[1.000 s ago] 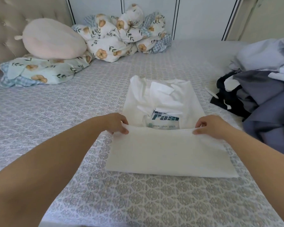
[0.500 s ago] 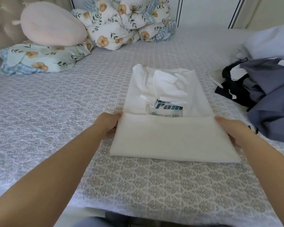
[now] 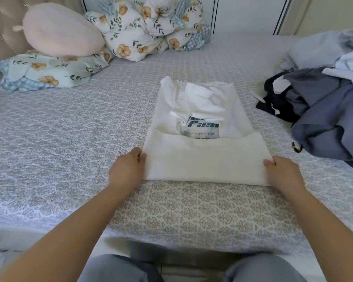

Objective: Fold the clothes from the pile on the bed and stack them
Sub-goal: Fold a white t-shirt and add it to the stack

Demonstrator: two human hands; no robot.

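A white T-shirt (image 3: 202,157) with blue printed lettering lies in the middle of the bed, sleeves tucked in and its bottom third folded up over the print. My left hand (image 3: 127,169) grips the near left corner of that folded band. My right hand (image 3: 283,171) grips the near right corner. The pile of unfolded clothes (image 3: 326,110), grey-blue, black and pale blue, lies at the right side of the bed.
The bed (image 3: 69,139) has a grey patterned cover; its front edge is just below my forearms. A pink cushion (image 3: 61,31) on a floral pillow (image 3: 47,72) sits at the back left. A bundled floral duvet (image 3: 149,29) lies against the back wall.
Both hands slid from the top edge of the folded band out and down to its near corners. The camera pulled back, showing the bed's front edge and my knees.
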